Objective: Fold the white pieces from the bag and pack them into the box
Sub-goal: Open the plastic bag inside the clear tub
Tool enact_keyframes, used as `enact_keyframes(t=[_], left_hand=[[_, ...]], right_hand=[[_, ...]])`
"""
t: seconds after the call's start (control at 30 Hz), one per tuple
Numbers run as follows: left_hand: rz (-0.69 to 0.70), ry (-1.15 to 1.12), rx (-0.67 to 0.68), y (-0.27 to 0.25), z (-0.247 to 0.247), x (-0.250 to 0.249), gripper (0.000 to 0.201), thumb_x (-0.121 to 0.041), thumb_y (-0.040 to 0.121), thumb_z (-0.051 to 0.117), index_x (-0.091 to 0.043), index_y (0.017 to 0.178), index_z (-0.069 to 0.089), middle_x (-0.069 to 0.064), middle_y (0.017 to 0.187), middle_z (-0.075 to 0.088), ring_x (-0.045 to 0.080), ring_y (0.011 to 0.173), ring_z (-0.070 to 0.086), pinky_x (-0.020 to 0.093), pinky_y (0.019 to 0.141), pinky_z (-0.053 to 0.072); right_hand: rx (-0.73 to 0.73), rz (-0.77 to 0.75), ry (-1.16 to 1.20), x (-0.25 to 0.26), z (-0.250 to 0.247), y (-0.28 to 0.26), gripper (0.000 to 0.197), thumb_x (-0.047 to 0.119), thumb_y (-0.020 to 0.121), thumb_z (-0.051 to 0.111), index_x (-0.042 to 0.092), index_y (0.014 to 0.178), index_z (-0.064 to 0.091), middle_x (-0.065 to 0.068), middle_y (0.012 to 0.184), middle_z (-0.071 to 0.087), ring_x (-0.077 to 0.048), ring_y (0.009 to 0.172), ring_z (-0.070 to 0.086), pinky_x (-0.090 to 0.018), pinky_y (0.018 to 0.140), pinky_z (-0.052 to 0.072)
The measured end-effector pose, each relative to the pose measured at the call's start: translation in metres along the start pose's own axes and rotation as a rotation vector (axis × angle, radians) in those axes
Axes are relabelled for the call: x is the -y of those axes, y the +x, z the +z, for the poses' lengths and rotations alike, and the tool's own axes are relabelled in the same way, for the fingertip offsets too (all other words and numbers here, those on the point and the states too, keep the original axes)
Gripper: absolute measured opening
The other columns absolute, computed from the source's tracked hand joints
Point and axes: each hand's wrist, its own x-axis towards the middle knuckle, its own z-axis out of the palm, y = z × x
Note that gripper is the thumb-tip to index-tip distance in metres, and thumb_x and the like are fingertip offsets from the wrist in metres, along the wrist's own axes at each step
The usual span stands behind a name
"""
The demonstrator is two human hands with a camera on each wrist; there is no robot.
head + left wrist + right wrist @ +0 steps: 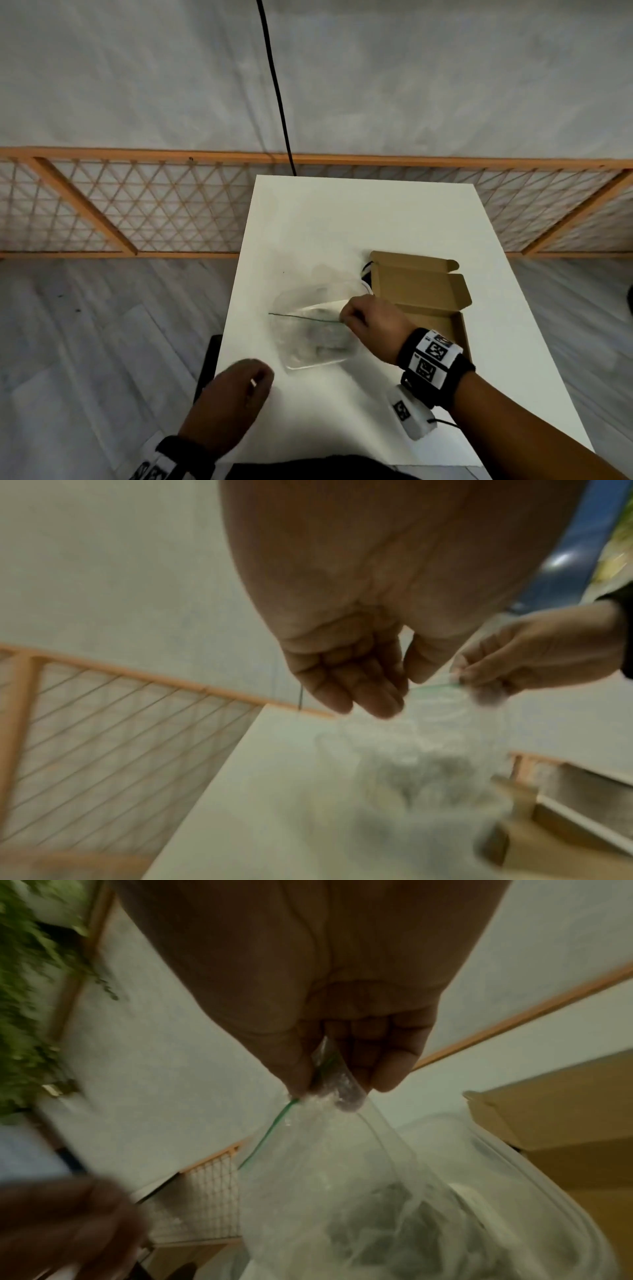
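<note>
A clear zip bag [317,334] with a green seal line holds crumpled white pieces [394,1229] and lies on the white table [359,219]. My right hand [363,318] pinches the bag's top corner [329,1088] between thumb and fingers and lifts it. An open brown cardboard box [421,291] sits just right of the bag, its lid flaps folded back. My left hand [239,390] hovers, blurred, near the table's front left, a little short of the bag, with loosely bent fingers [356,688] holding nothing.
A black and white item [365,277] peeks out behind the box's left side. A wooden lattice fence [137,209] runs behind the table, and a black cable [274,85] hangs down the wall. A dark chair edge [207,366] is at the table's left.
</note>
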Motion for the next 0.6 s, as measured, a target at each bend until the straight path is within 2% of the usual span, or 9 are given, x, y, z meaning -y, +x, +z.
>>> enact_keyframes(t=[0.03, 0.13, 0.2, 0.27, 0.33, 0.37, 0.47, 0.53, 0.6], left_hand=[[0.092, -0.038, -0.058, 0.007, -0.011, -0.016, 0.006, -0.044, 0.099, 0.058, -0.045, 0.103, 0.061, -0.024, 0.100, 0.062, -0.007, 0.090, 0.061, 0.012, 0.078, 0.045], [0.311, -0.050, -0.127, 0.027, -0.039, -0.059, 0.039, -0.049, 0.098, 0.056, -0.038, 0.135, 0.058, -0.023, 0.135, 0.051, -0.007, 0.126, 0.048, 0.019, 0.109, 0.035], [0.439, -0.027, -0.129, 0.037, -0.056, -0.084, 0.042, -0.048, 0.100, 0.055, -0.038, 0.140, 0.057, -0.019, 0.147, 0.047, -0.007, 0.133, 0.043, 0.030, 0.125, 0.018], [0.507, -0.003, -0.083, 0.042, -0.068, -0.103, 0.032, -0.041, 0.103, 0.051, -0.036, 0.132, 0.063, -0.021, 0.134, 0.058, -0.008, 0.126, 0.051, 0.035, 0.129, 0.009], [0.527, -0.049, -0.080, 0.039, -0.079, -0.118, 0.023, -0.033, 0.105, 0.050, -0.034, 0.120, 0.068, -0.023, 0.109, 0.069, -0.005, 0.107, 0.062, 0.026, 0.119, 0.031], [0.498, -0.115, -0.045, 0.034, -0.085, -0.125, 0.021, -0.031, 0.106, 0.051, -0.033, 0.115, 0.069, -0.022, 0.102, 0.071, -0.001, 0.100, 0.065, 0.021, 0.102, 0.044], [0.325, -0.259, 0.093, 0.026, -0.089, -0.141, 0.016, -0.032, 0.104, 0.055, -0.035, 0.107, 0.070, -0.019, 0.095, 0.074, 0.006, 0.088, 0.070, 0.018, 0.074, 0.052], [0.230, -0.296, 0.163, 0.032, -0.079, -0.140, 0.013, -0.029, 0.103, 0.059, -0.033, 0.101, 0.072, -0.016, 0.091, 0.076, 0.005, 0.079, 0.072, 0.017, 0.071, 0.054], [0.146, -0.362, 0.212, 0.043, -0.063, -0.130, 0.012, -0.024, 0.101, 0.064, -0.026, 0.096, 0.074, -0.009, 0.088, 0.078, 0.008, 0.073, 0.074, 0.017, 0.068, 0.054]], right_hand=[[-0.014, -0.060, 0.020, 0.004, -0.004, -0.007, 0.014, 0.024, 0.100, 0.055, 0.021, 0.099, 0.069, 0.004, 0.097, 0.067, -0.014, 0.087, 0.061, -0.032, 0.080, 0.050], [-0.037, -0.216, 0.025, 0.024, -0.025, -0.028, 0.012, 0.025, 0.101, 0.056, 0.028, 0.103, 0.068, 0.011, 0.100, 0.063, -0.005, 0.090, 0.058, -0.022, 0.080, 0.047], [-0.067, -0.279, 0.056, 0.040, -0.045, -0.044, 0.011, 0.024, 0.101, 0.057, 0.030, 0.103, 0.067, 0.014, 0.098, 0.062, -0.004, 0.091, 0.059, -0.019, 0.079, 0.047], [-0.107, -0.310, 0.122, 0.052, -0.066, -0.057, 0.011, 0.021, 0.099, 0.061, 0.029, 0.100, 0.068, 0.014, 0.094, 0.063, -0.007, 0.088, 0.060, -0.022, 0.076, 0.048], [-0.135, -0.287, 0.218, 0.056, -0.084, -0.065, 0.010, 0.021, 0.099, 0.063, 0.028, 0.099, 0.071, 0.012, 0.088, 0.065, -0.012, 0.082, 0.064, -0.028, 0.073, 0.053], [-0.133, -0.259, 0.292, 0.056, -0.089, -0.068, 0.010, 0.021, 0.099, 0.064, 0.027, 0.099, 0.072, 0.009, 0.085, 0.067, -0.015, 0.078, 0.066, -0.035, 0.071, 0.056], [-0.090, -0.163, 0.479, 0.048, -0.088, -0.068, 0.009, 0.023, 0.099, 0.066, 0.029, 0.100, 0.073, -0.001, 0.085, 0.069, -0.028, 0.074, 0.067, -0.056, 0.064, 0.060], [-0.077, -0.128, 0.519, 0.037, -0.075, -0.062, 0.006, 0.025, 0.098, 0.068, 0.029, 0.101, 0.072, 0.001, 0.082, 0.068, -0.028, 0.070, 0.062, -0.053, 0.063, 0.059], [-0.107, -0.097, 0.467, 0.025, -0.059, -0.058, 0.013, 0.030, 0.095, 0.070, 0.028, 0.108, 0.068, 0.013, 0.085, 0.064, -0.013, 0.072, 0.059, -0.042, 0.069, 0.055]])
